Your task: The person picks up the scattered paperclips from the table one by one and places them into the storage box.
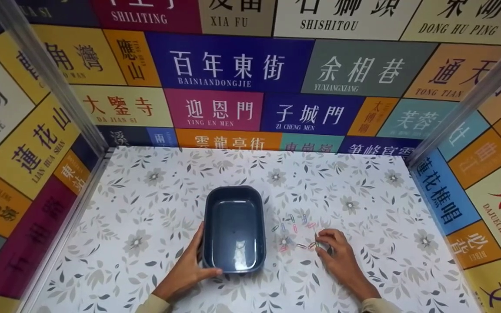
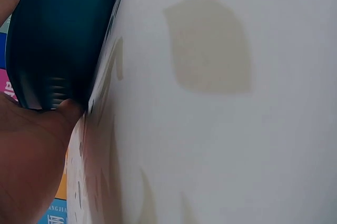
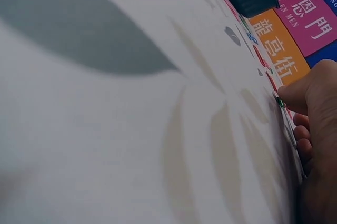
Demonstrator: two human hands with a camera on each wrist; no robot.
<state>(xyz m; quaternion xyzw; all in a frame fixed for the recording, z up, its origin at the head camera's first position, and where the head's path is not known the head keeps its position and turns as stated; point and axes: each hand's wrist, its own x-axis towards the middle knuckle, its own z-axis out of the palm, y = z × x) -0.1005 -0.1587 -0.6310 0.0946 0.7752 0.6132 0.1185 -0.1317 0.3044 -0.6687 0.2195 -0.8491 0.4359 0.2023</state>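
Sign-covered walls [image 1: 220, 63] border a floral surface [image 1: 159, 213], left hand [image 1: 188, 267] gripping a bin [image 1: 234, 224], right hand [image 1: 341, 257] seemingly pinching a green paperclip [image 3: 279, 101].

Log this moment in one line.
left hand: gripping dark blue container | right hand: at green paper clip | container: empty | other paper clips: on tabletop, between container and right hand

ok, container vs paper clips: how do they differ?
Size: container is large, paper clips tiny.
Colour: container is dark blue; paper clips are mixed, including pink and green.
Position: left hand holds the container; most paper clips lie scattered right of it.
Shared: both are on the floral tabletop.
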